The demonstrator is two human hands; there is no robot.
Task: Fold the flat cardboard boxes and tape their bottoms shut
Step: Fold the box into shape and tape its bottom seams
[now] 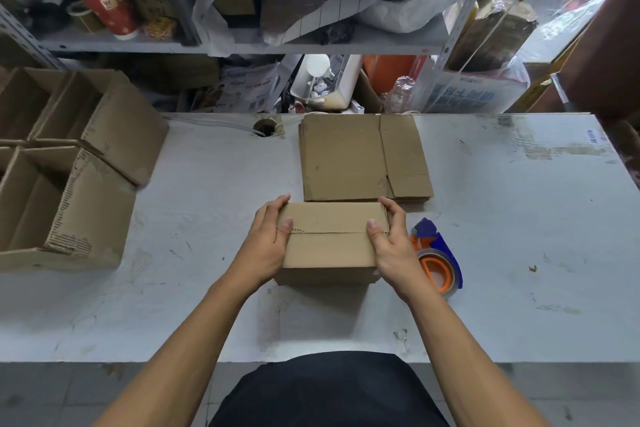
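A folded cardboard box (pixel 330 246) stands in the middle of the white table (pixel 502 236), its two flaps closed on top with the seam running left to right. My left hand (pixel 268 241) grips its left end, thumb pressing on the seam. My right hand (pixel 388 241) grips the right end, thumb on the seam as well. A stack of flat cardboard boxes (pixel 363 158) lies just behind it. A blue and orange tape dispenser (pixel 438 256) lies on the table right beside my right hand.
Several assembled open boxes (pixel 69 163) sit at the table's left edge. A cable hole (pixel 264 126) and white cord are near the back edge. Cluttered metal shelves (pixel 242 42) stand behind the table. A brown chair back (pixel 606 52) is at the far right.
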